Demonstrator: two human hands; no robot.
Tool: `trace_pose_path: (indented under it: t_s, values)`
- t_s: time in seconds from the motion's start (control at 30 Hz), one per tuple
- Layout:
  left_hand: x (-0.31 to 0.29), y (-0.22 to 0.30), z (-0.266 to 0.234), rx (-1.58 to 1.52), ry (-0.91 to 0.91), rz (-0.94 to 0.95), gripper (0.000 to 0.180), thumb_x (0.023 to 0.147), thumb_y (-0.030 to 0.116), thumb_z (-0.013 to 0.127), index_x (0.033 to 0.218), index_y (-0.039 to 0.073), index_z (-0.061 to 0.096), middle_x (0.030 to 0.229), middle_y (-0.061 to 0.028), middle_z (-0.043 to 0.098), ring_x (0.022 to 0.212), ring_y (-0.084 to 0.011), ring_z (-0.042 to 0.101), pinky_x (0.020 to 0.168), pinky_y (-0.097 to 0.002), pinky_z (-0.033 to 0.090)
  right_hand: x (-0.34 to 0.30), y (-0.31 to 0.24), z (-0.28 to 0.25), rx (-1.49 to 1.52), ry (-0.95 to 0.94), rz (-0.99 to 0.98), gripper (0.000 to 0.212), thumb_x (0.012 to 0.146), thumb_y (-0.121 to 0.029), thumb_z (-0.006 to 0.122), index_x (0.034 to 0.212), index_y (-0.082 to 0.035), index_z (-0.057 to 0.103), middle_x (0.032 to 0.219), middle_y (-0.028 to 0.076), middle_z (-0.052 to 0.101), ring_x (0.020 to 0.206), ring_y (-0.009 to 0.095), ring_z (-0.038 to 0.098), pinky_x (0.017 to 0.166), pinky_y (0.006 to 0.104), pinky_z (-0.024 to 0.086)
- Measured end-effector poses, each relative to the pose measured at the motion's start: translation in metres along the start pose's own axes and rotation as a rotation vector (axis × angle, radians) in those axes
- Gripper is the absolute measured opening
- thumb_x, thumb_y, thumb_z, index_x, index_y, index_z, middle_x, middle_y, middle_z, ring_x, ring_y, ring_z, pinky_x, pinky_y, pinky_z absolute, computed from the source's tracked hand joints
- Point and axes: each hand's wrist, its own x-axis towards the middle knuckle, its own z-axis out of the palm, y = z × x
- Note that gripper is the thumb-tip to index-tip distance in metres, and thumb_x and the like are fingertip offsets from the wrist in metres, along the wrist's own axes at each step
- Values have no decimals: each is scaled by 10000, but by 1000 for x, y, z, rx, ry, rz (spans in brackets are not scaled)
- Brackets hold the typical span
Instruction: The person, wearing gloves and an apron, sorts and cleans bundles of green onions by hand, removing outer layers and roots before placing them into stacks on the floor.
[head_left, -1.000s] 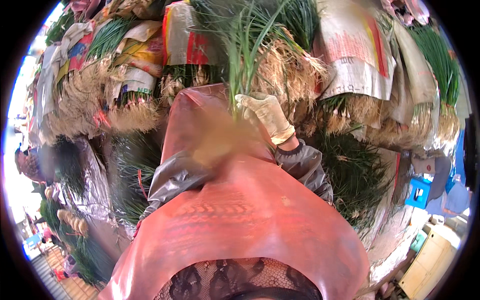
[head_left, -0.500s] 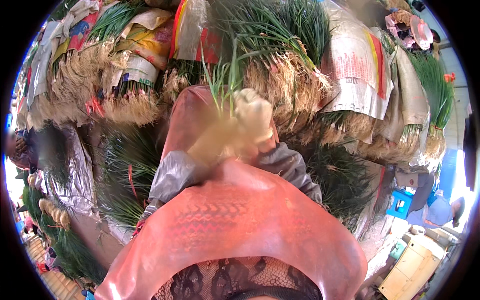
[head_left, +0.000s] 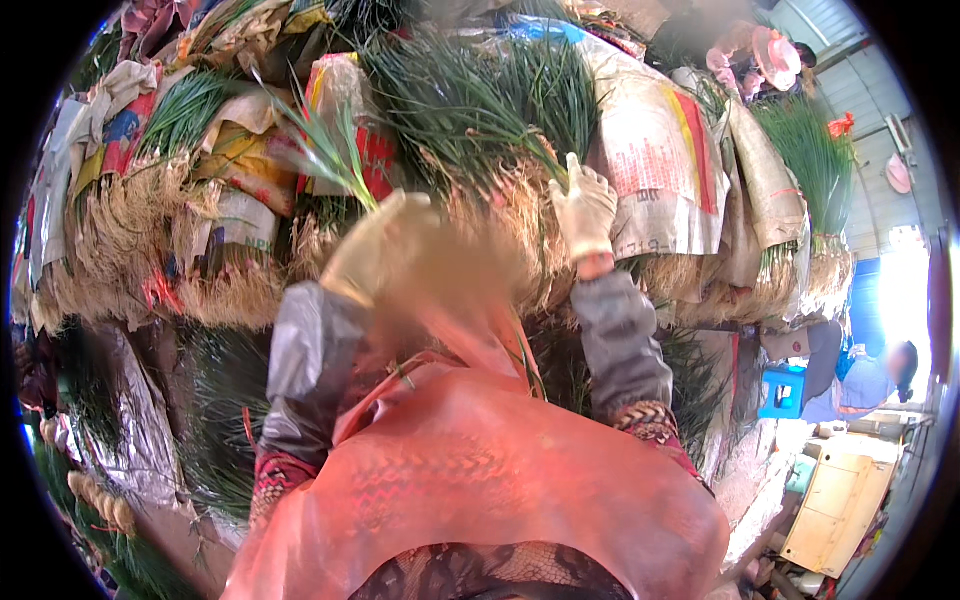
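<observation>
My left hand (head_left: pixel 375 240), in a pale glove, is closed around a small bunch of scallions (head_left: pixel 345 165) whose green leaves point up and to the left. A blurred brown patch in the picture hides part of this hand and the lower ends of the bunch. To the right, my gloved right hand (head_left: pixel 585 205) reaches to the edge of a large scallion pile (head_left: pixel 490 110), its fingers stretched out and apart beside some leaves and roots. Whether it touches a stem I cannot tell. A red-orange apron (head_left: pixel 520 440) covers my lap.
Sack-covered scallion bundles with pale roots (head_left: pixel 130 235) line the far side; a printed white sack (head_left: pixel 650 150) lies right of the pile. Loose dark greens (head_left: pixel 225 410) lie at my left. Rightward are a blue stool (head_left: pixel 782 391), another person (head_left: pixel 865 385) and a yellowish cabinet (head_left: pixel 840 505).
My hands were close together at the scallions over my lap. Now they are apart: the left has moved left with the bunch, the right has let go and reached right to the pile.
</observation>
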Motion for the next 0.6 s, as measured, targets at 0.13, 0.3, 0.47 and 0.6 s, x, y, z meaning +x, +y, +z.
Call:
trace_pose_path:
  t_s: [0.13, 0.3, 0.47, 0.6]
  values:
    - [2, -49, -28, 11, 22, -35, 361, 991, 341, 484, 1133, 34, 611, 608, -22, 594, 430, -92, 535, 368, -200, 422, 9, 12, 10, -4, -384, 28, 292, 888, -366, 583, 895, -90, 677, 800, 82, 680, 737, 228, 634, 692, 396, 468]
    - [-13, -88, -29, 83, -7, -5, 407, 985, 362, 491, 1142, 7, 611, 677, -21, 630, 460, -95, 563, 393, -216, 450, -30, -26, -4, 1120, -396, 396, 300, 943, -319, 550, 998, -57, 686, 768, 57, 670, 706, 196, 623, 663, 367, 500]
    - [0, -125, -42, 104, -108, -82, 280, 941, 330, 593, 983, 55, 627, 698, -21, 610, 526, -121, 559, 481, -250, 484, -76, -79, -39, 1639, -756, 691, 309, 971, -253, 540, 1003, 15, 691, 911, 63, 701, 795, 112, 633, 726, 266, 509]
    - [4, -139, -62, 69, -103, -139, 280, 933, 271, 612, 1081, 33, 619, 768, -24, 622, 617, -118, 597, 543, -259, 497, -89, -98, -41, 1723, -800, 738, 283, 970, -241, 543, 1072, -5, 662, 916, 31, 671, 816, 96, 603, 749, 241, 489]
